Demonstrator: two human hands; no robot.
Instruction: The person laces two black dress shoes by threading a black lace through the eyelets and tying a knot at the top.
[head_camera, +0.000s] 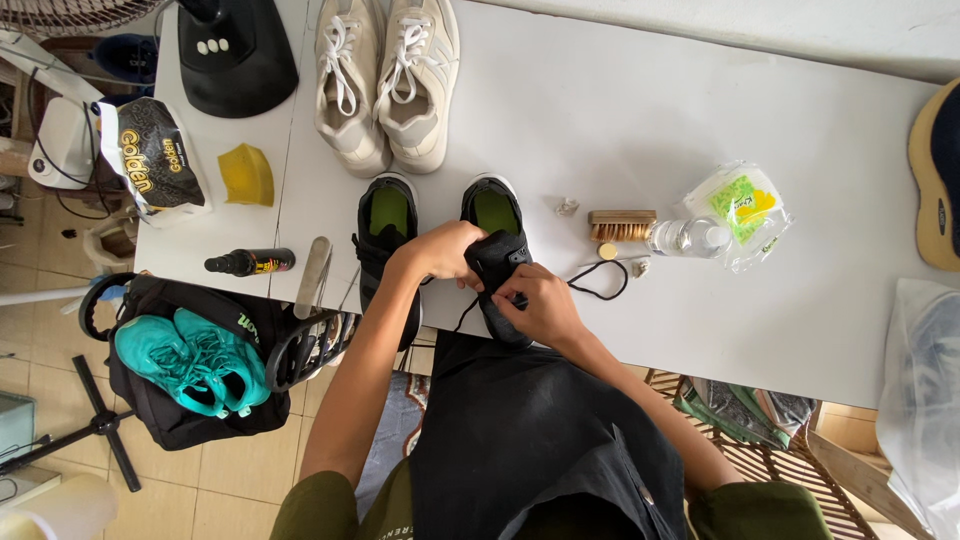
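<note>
Both hands, left hand (440, 250) and right hand (545, 305), grip the black shoe (497, 245) near a clear green-yellow packet (745, 205).

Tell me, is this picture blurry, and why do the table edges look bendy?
In the head view the black shoe under the left hand and right hand looks sharp; the white table is bright and evenly lit, with soft shadows; its edges curve from wide-lens distortion.

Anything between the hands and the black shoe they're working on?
Nothing visible. Both the left hand and right hand already grip the right black shoe at its tongue. The other black shoe sits beside it, and the loose lace lies clear to the right.
</note>
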